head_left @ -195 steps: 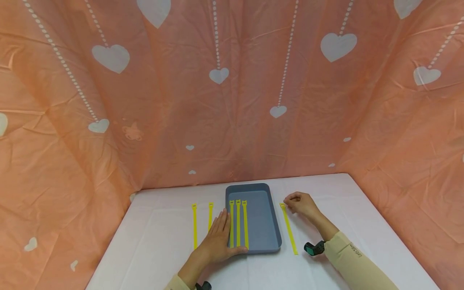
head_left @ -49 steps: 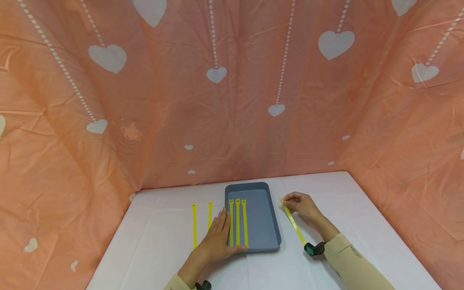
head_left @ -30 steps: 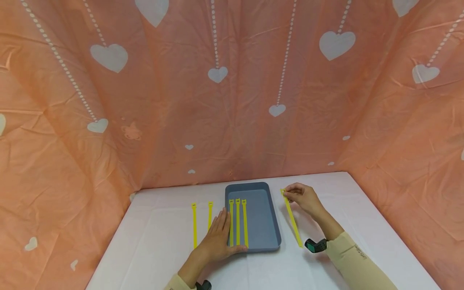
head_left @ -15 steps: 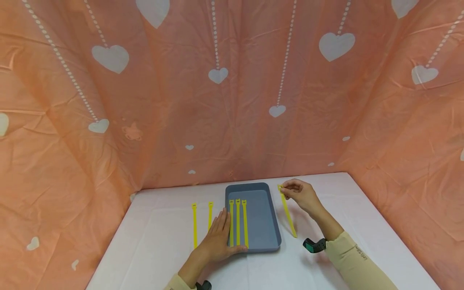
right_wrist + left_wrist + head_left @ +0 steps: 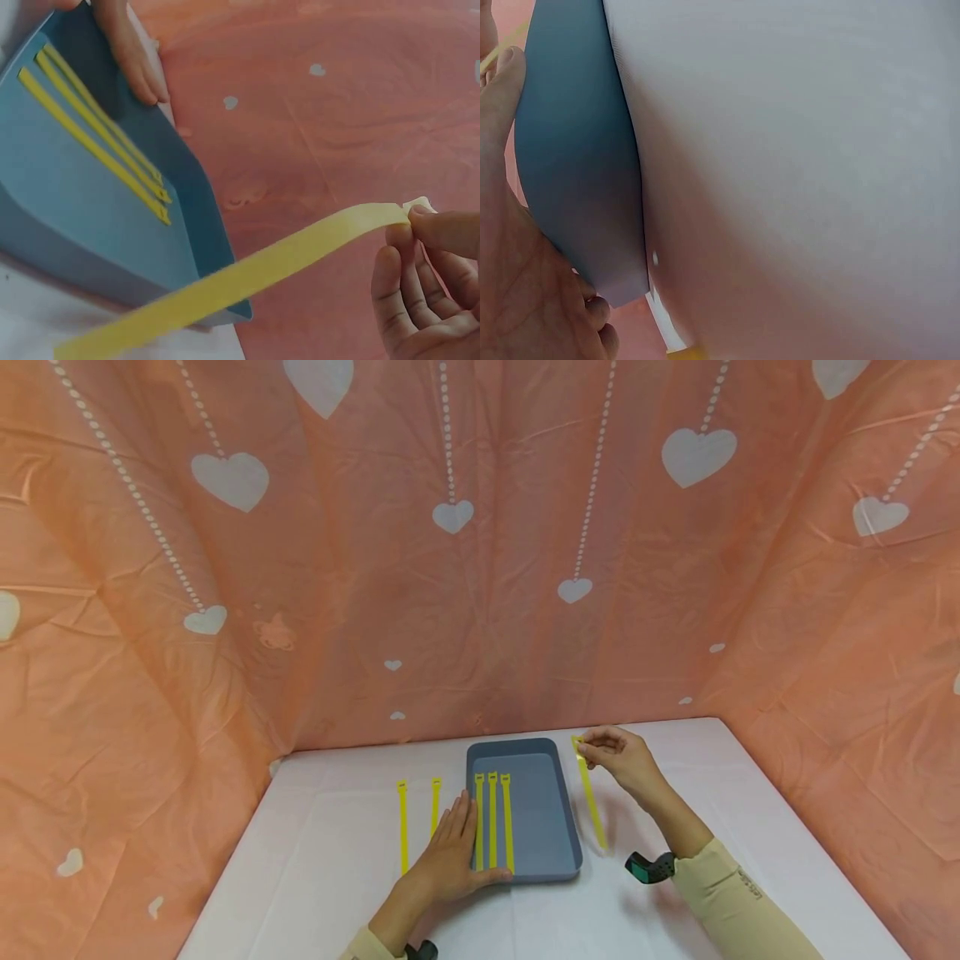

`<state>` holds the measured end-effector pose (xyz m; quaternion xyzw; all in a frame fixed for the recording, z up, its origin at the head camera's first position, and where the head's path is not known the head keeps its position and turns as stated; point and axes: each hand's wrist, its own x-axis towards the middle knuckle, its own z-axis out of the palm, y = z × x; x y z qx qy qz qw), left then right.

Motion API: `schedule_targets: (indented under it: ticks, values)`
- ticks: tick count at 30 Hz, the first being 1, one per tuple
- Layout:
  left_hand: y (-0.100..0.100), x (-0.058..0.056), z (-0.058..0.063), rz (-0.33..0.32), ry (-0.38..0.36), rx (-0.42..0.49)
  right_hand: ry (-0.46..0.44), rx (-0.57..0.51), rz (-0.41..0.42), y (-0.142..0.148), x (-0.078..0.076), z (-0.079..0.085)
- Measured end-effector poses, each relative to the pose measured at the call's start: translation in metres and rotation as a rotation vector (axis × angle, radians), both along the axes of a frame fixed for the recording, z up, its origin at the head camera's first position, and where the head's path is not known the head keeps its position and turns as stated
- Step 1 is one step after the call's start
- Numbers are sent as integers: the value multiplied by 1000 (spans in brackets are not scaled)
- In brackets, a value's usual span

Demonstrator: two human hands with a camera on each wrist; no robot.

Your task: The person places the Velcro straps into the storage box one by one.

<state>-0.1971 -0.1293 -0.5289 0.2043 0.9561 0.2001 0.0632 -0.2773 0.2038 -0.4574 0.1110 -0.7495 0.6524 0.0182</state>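
My right hand (image 5: 621, 762) pinches a yellow cable tie (image 5: 591, 797) by its slotted head, between thumb and fingertips. The tie hangs lengthwise to the right of the blue-grey tray (image 5: 546, 810), and its tail bends in the right wrist view. My left hand (image 5: 447, 862) rests with straight fingers along the tray's left wall, its thumb at the near rim. Inside the tray, three matching yellow ties (image 5: 492, 822) lie side by side toward the left, heads at the far end.
Two more yellow ties lie on the white tablecloth left of the tray: an outer tie (image 5: 403, 827) and an inner tie (image 5: 436, 802), partly hidden by my left hand. A peach curtain (image 5: 480, 693) with white hearts stands behind and at both sides.
My right hand has taken the tie off the cloth, lifted it and carried it slightly away from me and left toward the tray. My left hand and the tray stay put.
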Motion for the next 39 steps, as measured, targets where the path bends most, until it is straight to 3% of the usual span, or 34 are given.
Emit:
schedule_targets:
  ticks: [15, 25, 39]
  values:
    - [0, 1, 2, 3, -5, -11, -37, -120, 21, -22, 4, 10]
    - [0, 2, 2, -3, -16, 38, -50, -220, 53, -38, 4, 8]
    - [2, 1, 5, 18, -34, 1, -52, -168, 90, -56, -1, -13]
